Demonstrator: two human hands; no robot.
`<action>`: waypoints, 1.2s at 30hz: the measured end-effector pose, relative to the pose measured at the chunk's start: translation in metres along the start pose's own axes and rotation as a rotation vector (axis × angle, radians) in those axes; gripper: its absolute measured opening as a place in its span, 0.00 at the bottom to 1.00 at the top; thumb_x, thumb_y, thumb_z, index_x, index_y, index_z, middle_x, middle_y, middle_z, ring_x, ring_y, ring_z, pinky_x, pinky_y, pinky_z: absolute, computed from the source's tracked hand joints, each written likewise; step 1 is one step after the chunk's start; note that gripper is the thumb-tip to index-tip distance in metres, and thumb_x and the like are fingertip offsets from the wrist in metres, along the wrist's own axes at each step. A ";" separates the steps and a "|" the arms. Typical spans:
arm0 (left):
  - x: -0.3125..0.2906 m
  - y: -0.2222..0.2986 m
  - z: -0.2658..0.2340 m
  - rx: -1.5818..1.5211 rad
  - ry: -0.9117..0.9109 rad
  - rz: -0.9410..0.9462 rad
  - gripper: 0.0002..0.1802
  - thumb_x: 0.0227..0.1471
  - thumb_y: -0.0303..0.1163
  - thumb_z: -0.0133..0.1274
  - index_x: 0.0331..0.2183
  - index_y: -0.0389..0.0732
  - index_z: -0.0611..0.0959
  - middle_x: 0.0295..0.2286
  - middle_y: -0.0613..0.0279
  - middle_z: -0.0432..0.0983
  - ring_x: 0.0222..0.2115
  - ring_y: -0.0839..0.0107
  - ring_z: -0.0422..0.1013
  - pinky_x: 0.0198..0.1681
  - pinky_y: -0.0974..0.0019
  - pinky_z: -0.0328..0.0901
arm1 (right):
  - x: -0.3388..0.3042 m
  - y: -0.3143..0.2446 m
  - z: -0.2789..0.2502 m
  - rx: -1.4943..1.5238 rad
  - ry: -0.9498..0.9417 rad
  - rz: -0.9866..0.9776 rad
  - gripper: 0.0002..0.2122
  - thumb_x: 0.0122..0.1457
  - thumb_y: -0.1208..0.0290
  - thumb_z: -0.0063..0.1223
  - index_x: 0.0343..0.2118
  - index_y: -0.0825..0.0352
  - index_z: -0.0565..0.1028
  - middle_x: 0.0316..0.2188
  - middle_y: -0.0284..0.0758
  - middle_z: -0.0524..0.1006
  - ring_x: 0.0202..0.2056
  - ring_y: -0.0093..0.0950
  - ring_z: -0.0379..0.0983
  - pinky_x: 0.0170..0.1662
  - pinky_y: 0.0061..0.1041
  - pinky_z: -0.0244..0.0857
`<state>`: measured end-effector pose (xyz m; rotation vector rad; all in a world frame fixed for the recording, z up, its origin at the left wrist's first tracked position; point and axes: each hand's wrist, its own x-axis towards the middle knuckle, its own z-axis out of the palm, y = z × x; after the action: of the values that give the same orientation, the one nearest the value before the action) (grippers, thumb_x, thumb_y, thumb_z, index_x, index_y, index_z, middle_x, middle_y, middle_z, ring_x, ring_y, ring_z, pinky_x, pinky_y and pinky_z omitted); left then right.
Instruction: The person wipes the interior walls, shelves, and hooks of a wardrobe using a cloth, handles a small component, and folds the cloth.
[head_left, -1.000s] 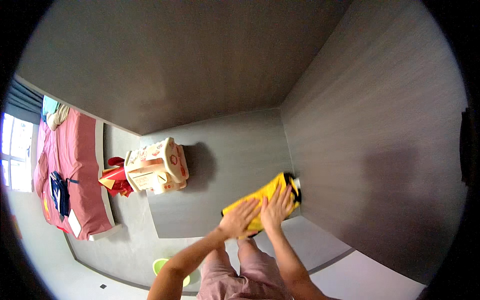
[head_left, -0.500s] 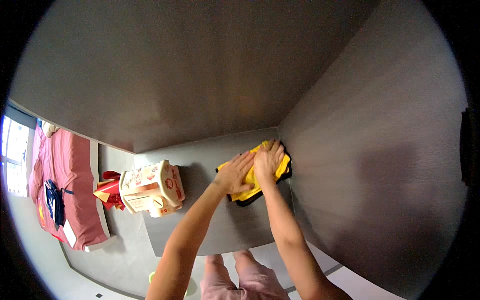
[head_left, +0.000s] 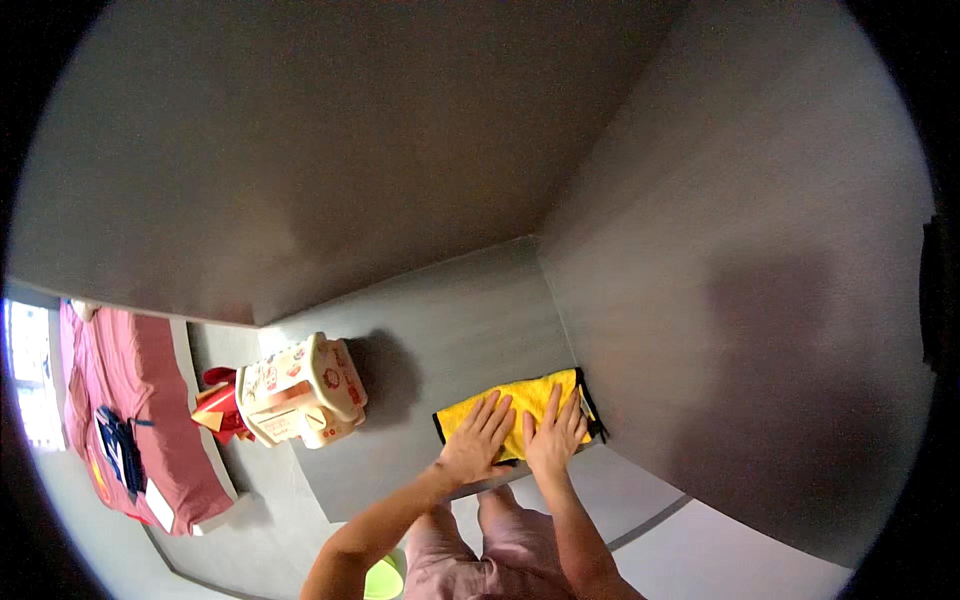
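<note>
A yellow cloth [head_left: 530,396] with a black border lies spread on the grey shelf surface [head_left: 470,320], close to its front edge and against the right wall. My left hand [head_left: 482,440] rests flat on the cloth's left half, fingers stretched out. Beside it, my right hand [head_left: 556,430] presses flat on the right half with its fingers spread. A dark corner of the cloth pokes out by the right wall. The palms hide the cloth's lower middle.
A cream toy-like box [head_left: 300,390] with red pictures stands at the shelf's left end, next to a red and gold item [head_left: 222,408]. Tall grey panels [head_left: 740,300] enclose the back and right. Leftward is a pink-covered bed [head_left: 140,400]; a green basin [head_left: 382,580] sits below.
Both hands have drawn the yellow cloth back from the far right corner toward the front edge. The cloth now lies flatter and wider, and the hands are slightly farther apart.
</note>
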<state>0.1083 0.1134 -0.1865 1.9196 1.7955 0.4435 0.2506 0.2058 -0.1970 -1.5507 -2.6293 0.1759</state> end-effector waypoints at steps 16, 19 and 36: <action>0.133 -0.101 -0.049 0.163 0.280 -0.231 0.51 0.36 0.36 0.64 0.60 0.31 0.59 0.62 0.43 0.50 0.63 0.50 0.47 0.66 0.54 0.44 | 0.237 -0.066 0.052 0.019 0.169 -0.231 0.25 0.61 0.61 0.46 0.56 0.73 0.64 0.58 0.53 0.63 0.60 0.42 0.56 0.59 0.43 0.51; 0.127 -0.115 -0.055 0.067 0.292 -0.209 0.50 0.34 0.31 0.63 0.59 0.34 0.61 0.62 0.45 0.51 0.63 0.50 0.48 0.65 0.53 0.45 | 0.237 -0.083 0.038 -0.166 0.005 -0.194 0.25 0.62 0.60 0.42 0.58 0.71 0.64 0.56 0.50 0.66 0.56 0.42 0.59 0.55 0.48 0.54; 0.029 0.018 0.065 -0.068 0.081 0.232 0.42 0.33 0.23 0.55 0.56 0.38 0.69 0.60 0.54 0.59 0.63 0.57 0.51 0.66 0.52 0.46 | -0.033 0.045 0.043 -0.197 0.250 0.133 0.21 0.52 0.69 0.53 0.50 0.69 0.70 0.51 0.43 0.71 0.43 0.37 0.68 0.42 0.38 0.66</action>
<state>0.1610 0.1342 -0.2330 2.0979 1.5891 0.6605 0.2999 0.1966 -0.2462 -1.6826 -2.4111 -0.2607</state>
